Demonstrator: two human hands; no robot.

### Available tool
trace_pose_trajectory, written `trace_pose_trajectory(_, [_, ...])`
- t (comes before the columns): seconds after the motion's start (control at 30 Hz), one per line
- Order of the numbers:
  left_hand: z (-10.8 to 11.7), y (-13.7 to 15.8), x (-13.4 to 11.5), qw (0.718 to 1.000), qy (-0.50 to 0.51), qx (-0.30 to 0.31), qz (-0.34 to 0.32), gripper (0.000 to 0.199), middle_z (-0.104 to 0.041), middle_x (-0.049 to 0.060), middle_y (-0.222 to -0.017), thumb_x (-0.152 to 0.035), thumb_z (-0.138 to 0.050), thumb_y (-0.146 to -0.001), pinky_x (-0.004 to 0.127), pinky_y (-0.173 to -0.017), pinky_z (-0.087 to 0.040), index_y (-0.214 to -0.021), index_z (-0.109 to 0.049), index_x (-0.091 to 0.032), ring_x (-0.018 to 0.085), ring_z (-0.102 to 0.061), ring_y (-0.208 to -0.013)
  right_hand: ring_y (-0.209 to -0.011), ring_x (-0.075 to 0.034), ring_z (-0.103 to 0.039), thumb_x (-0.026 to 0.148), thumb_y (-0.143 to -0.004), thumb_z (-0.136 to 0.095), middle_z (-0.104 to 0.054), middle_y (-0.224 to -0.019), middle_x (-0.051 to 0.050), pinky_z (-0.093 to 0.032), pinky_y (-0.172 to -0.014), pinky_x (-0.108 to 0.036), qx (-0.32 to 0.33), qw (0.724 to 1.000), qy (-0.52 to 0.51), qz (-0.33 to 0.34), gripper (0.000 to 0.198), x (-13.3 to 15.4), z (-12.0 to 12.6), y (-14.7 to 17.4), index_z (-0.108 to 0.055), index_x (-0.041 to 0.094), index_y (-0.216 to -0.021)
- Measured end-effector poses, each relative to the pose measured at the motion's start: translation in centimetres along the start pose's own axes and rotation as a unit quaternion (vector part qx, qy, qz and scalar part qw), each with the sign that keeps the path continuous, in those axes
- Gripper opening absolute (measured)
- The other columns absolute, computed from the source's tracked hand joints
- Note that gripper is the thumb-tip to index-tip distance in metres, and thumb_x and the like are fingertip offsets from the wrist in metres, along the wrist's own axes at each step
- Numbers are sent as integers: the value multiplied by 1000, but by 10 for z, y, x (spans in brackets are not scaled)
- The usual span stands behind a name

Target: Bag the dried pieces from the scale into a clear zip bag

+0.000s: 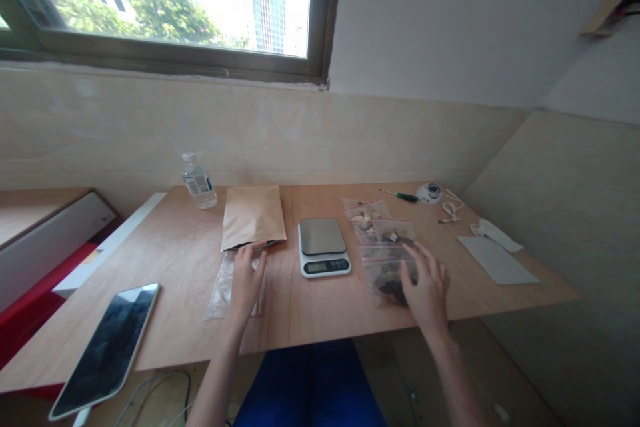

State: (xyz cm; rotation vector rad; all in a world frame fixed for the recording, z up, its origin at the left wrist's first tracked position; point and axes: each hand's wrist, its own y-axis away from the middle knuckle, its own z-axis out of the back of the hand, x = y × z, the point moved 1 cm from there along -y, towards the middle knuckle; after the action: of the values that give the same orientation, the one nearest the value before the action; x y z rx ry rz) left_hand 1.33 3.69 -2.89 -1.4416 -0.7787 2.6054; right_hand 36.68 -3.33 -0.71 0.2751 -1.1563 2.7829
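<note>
My left hand (249, 275) rests with its fingers apart over an empty clear plastic bag (220, 290), close to the open mouth of a brown kraft paper pouch (253, 213). On the other side, my right hand (427, 283) is spread above a clear zip bag (383, 280) with dark pieces inside; whether the fingertips touch it I cannot tell. Behind that bag lie another zip bag with dark contents (395, 232) and one with pale pieces (365, 215). Between my hands stands a white digital scale (325, 247) with a bare metal plate.
At the left front edge lies a tablet (107, 350). A water bottle (199, 180) stands at the back left. Along the right are a green screwdriver (406, 197), a small white dome camera (429, 193), a coiled white cable (450, 211) and a white sheet (497, 260).
</note>
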Motion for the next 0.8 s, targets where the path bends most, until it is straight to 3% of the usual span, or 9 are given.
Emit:
trace_pose_trajectory(0.2, [15, -34, 33, 980, -191, 11, -47, 36, -55, 13, -112, -20, -51, -79, 44, -95, -41, -114, -56, -16, 28, -52, -108, -131, -32, -34, 43, -93, -28, -30, -147, -18, -33, -100, -50, 116, 992, 35, -29, 57, 12, -43, 50, -29, 13, -142])
trace_pose_trajectory(0.33, [20, -51, 47, 966, -246, 42, -66, 43, -51, 15, -126, -14, -51, -75, 44, -95, -41, -118, -55, -16, 30, -50, -114, -136, -30, -27, 41, -94, -24, -28, -149, -14, -25, -107, -49, 171, 983, 52, -35, 56, 3, -62, 41, -30, 12, -142])
trace_pose_trajectory(0.5, [29, -69, 44, 962, -240, 99, -85, 35, -62, 6, -116, -13, -44, -80, 32, -87, -44, -109, -61, -22, 22, -60, -103, -138, -33, -21, 36, -94, -29, -26, -149, -20, -19, -108, -57, 171, 984, 4, -59, 55, 12, -72, 11, -33, 7, -140])
trace_pose_trajectory(0.57, [33, -73, 33, 962, -229, 109, -103, 29, -66, 3, -110, -19, -44, -84, 26, -80, -46, -107, -62, -25, 19, -63, -98, -138, -33, -19, 33, -93, -32, -28, -148, -20, -17, -107, -61, 137, 988, -59, -43, 51, 38, -64, 2, -37, 8, -137])
trace_pose_trajectory(0.63, [37, -74, 17, 961, -220, 104, -129, 25, -68, 2, -105, -26, -46, -87, 22, -72, -46, -103, -65, -26, 17, -65, -92, -138, -26, -23, 30, -94, -33, -36, -145, -15, -24, -109, -54, 122, 977, -172, 38, 45, 80, -50, -6, -40, 14, -136])
trace_pose_trajectory(0.73, [39, -69, -9, 961, -203, 80, -168, 23, -71, 1, -101, -33, -49, -87, 20, -66, -45, -101, -67, -27, 16, -67, -86, -134, -15, -33, 26, -96, -32, -42, -142, -10, -36, -107, -34, 193, 902, -322, 212, 41, 155, -32, -15, -40, 17, -135])
trace_pose_trajectory(0.8, [40, -66, -21, 964, -182, 69, -179, 24, -71, 0, -101, -33, -50, -87, 19, -65, -45, -103, -67, -28, 15, -67, -84, -136, -15, -30, 23, -96, -32, -41, -142, -11, -31, -111, -32, 209, 876, -327, 287, 41, 196, -30, -19, -43, 11, -134])
